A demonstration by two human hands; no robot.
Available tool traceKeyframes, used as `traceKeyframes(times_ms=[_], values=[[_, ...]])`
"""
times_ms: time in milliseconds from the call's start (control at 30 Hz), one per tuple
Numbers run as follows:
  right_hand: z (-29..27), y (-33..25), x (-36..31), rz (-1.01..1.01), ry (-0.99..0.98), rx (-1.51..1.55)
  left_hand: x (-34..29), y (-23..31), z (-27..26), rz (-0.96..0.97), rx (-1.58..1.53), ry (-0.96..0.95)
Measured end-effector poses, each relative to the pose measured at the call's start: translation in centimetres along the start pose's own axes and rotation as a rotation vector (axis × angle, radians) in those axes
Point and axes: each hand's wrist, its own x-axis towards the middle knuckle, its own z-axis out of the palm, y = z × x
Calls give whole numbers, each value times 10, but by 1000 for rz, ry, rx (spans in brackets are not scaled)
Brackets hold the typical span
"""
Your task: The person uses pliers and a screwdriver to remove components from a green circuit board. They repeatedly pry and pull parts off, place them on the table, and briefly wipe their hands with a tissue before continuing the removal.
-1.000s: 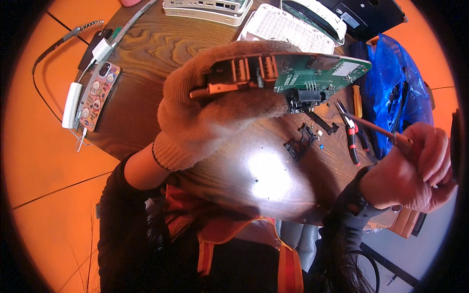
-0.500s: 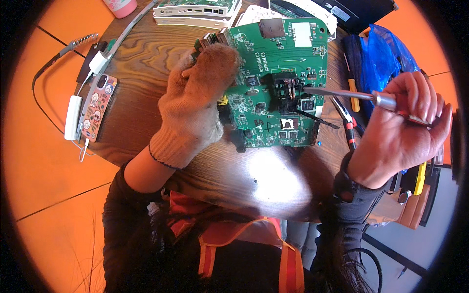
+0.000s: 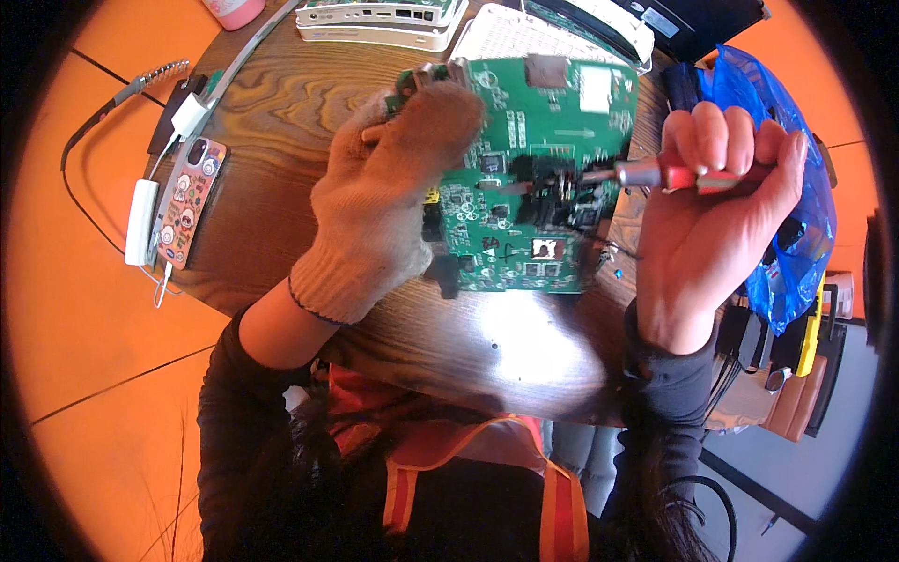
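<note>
My left hand, in a knitted work glove, is closed on the left edge of a green circuit board and holds it up above the table. Bare, my right hand is wrapped round the red handle of a screwdriver. The screwdriver's shaft points left and reaches a black component on the board; blur hides exactly where the tip sits. A thin dark strip sticks out from below that component toward the lower right.
White device casings stand at the back of the wooden table. A phone in a patterned case lies at the left edge beside a white charger and cables. Right of my hand are a blue plastic bag and a yellow-handled tool.
My right hand has moved left, and the screwdriver's shaft now overlaps the black component. The board has shifted slightly right and down, with my gloved left hand still on it.
</note>
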Motion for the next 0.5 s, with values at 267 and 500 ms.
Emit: traceKeyframes(times_ms=[267,500], values=[[-8,-2,-4,-4,-129,-210,-9,20,25,312,518,-28],[-42,-11,12,-163,-245,-838,-7,45,28,721,1842,-239]])
